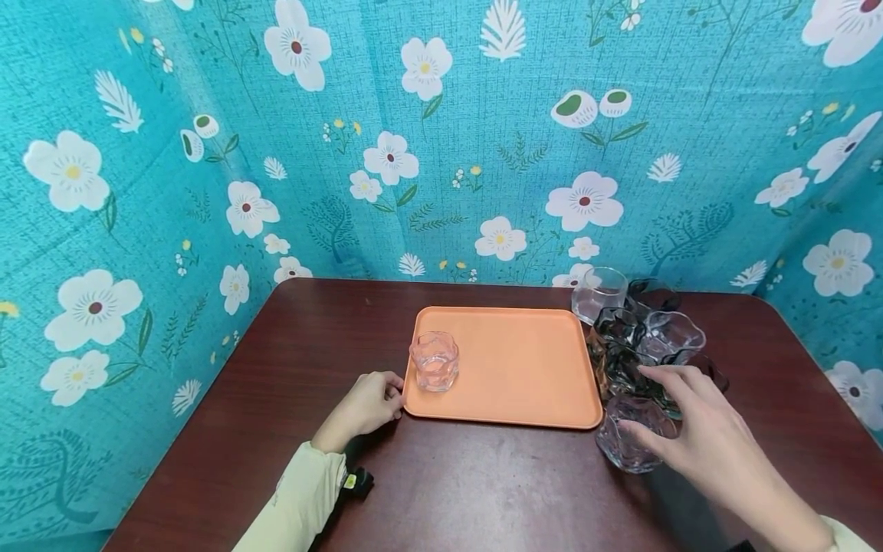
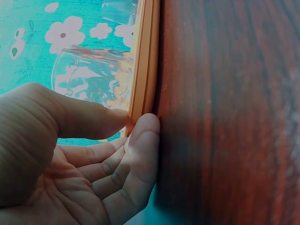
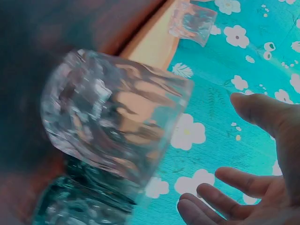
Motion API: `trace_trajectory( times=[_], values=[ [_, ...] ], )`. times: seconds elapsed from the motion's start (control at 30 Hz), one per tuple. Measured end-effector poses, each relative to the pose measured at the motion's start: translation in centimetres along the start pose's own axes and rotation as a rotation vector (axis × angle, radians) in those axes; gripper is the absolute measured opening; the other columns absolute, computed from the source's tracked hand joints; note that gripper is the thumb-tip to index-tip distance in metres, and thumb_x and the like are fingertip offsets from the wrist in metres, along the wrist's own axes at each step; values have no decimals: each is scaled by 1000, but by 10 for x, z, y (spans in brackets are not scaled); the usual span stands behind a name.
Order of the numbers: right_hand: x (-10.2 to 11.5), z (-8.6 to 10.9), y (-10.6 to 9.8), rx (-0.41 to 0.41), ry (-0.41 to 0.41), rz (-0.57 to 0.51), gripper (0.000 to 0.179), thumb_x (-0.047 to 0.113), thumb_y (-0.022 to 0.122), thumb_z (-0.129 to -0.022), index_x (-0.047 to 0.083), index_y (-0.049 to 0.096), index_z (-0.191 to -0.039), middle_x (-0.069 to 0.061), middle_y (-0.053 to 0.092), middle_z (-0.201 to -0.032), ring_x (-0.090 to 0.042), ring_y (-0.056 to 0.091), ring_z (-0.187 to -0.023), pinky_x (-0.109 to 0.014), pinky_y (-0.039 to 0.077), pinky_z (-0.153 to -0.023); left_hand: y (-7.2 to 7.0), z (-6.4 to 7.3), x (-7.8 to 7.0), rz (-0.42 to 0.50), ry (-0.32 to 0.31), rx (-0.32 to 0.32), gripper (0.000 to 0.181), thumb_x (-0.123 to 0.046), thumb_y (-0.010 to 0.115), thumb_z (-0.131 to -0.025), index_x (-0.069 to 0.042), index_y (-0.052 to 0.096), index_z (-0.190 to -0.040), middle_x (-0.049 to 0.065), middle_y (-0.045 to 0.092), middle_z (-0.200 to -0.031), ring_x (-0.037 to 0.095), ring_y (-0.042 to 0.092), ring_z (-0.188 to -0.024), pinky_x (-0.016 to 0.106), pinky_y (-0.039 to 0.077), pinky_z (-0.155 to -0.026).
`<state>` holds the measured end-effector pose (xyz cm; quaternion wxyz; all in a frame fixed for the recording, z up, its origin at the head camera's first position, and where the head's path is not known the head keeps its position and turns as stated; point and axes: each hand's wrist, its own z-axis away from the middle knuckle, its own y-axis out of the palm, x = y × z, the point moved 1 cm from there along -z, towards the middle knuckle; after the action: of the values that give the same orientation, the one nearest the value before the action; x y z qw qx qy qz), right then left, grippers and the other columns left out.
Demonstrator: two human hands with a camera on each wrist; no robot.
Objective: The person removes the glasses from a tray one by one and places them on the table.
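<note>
An orange tray (image 1: 510, 368) lies on the table with one clear glass (image 1: 435, 362) standing at its left end. My left hand (image 1: 369, 402) pinches the tray's left edge near the front corner; in the left wrist view the thumb (image 2: 93, 115) is on the rim and the fingers are curled beneath. My right hand (image 1: 710, 437) hovers with thumb and fingers spread over a clear wavy glass (image 1: 631, 441) by the tray's front right corner. In the right wrist view a gap shows between that glass (image 3: 117, 112) and the right hand (image 3: 253, 164).
Several dark glasses (image 1: 621, 368) cluster against the tray's right side, with clear glasses (image 1: 672, 337) among them and another (image 1: 599, 295) at the back. A blue flowered cloth (image 1: 448, 192) hangs behind the dark wooden table (image 1: 483, 491).
</note>
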<state>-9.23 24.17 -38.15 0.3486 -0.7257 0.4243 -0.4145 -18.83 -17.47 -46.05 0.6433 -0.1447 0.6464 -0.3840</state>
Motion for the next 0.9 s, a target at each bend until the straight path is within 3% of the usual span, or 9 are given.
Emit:
trace_trajectory(
  times=[0.23, 0.43, 0.67, 0.9],
  values=[
    [10, -22, -8, -49, -129, -42, 72, 25, 88, -59, 5, 58, -121, -12, 53, -111, -30, 53, -96, -52, 45, -65, 0, -1, 1, 3, 12, -4, 14, 1, 61, -86, 5, 60, -99, 3, 60, -68, 12, 60, -55, 27, 48, -49],
    [27, -44, -12, -46, -257, -99, 64, 18, 86, -64, 9, 60, -121, -4, 56, -113, -22, 57, -96, -44, 49, -66, 0, -1, 1, 1, 24, -4, 13, 0, 61, -87, 5, 60, -99, 2, 59, -67, 11, 59, -54, 27, 48, -49],
    [45, -72, -1, 46, -356, -138, 57, 23, 82, -71, 8, 59, -122, -4, 54, -114, -18, 58, -95, -39, 50, -69, 0, -1, 1, -5, 19, -7, 13, 0, 62, -87, 5, 60, -99, 2, 59, -67, 11, 60, -54, 27, 48, -49],
    [64, -104, 20, 238, -347, -196, 59, 30, 77, -78, 10, 53, -128, -5, 52, -120, -21, 58, -100, -43, 50, -78, 1, -1, 0, 2, 7, -2, 12, 1, 61, -87, 4, 61, -98, 3, 60, -68, 12, 60, -55, 27, 48, -50]
  ],
)
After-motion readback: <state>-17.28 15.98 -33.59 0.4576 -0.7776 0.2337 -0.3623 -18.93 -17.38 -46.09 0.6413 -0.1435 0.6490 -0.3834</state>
